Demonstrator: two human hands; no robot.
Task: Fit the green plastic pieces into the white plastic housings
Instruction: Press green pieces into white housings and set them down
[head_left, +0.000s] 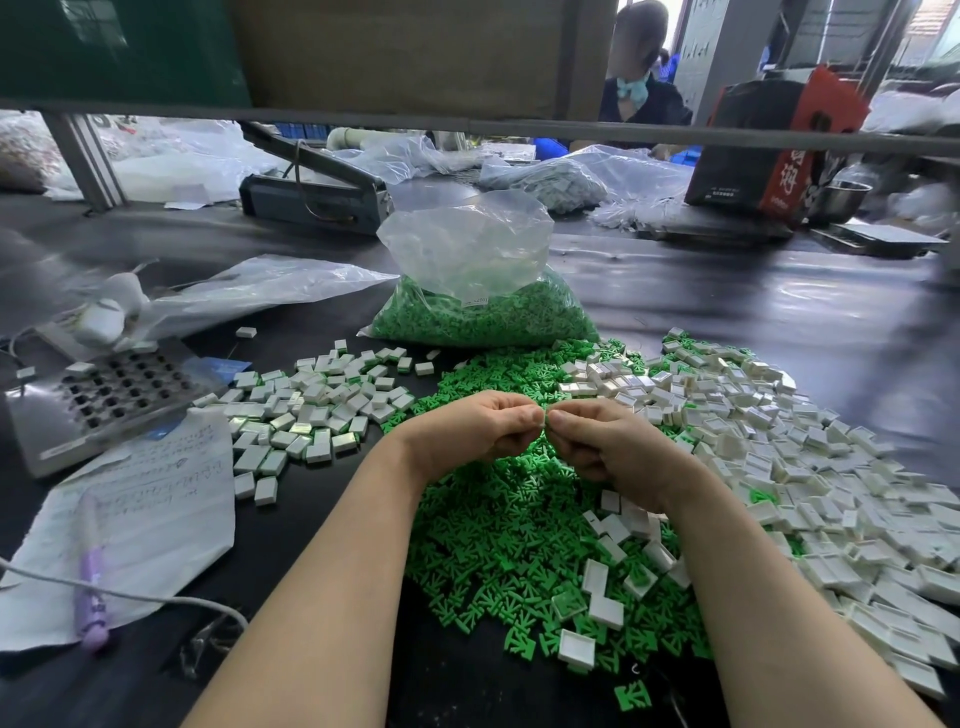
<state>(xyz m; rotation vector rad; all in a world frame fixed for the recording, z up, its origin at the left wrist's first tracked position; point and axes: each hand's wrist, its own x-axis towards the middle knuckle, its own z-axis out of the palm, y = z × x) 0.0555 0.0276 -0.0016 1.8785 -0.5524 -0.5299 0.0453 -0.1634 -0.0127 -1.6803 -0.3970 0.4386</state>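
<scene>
On black table (779, 322), left hand (470, 431) and right hand (605, 441) fingers curled, contents hidden, cluttered workshop

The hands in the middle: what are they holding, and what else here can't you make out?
- Head view: left hand and right hand meet fingertip to fingertip; curled fingers hide whatever they pinch.
- Handwritten paper: writing too small to read.
- Bag of green pieces: label too small to read.
- Pile of white housings: cut off by the right edge.
</scene>
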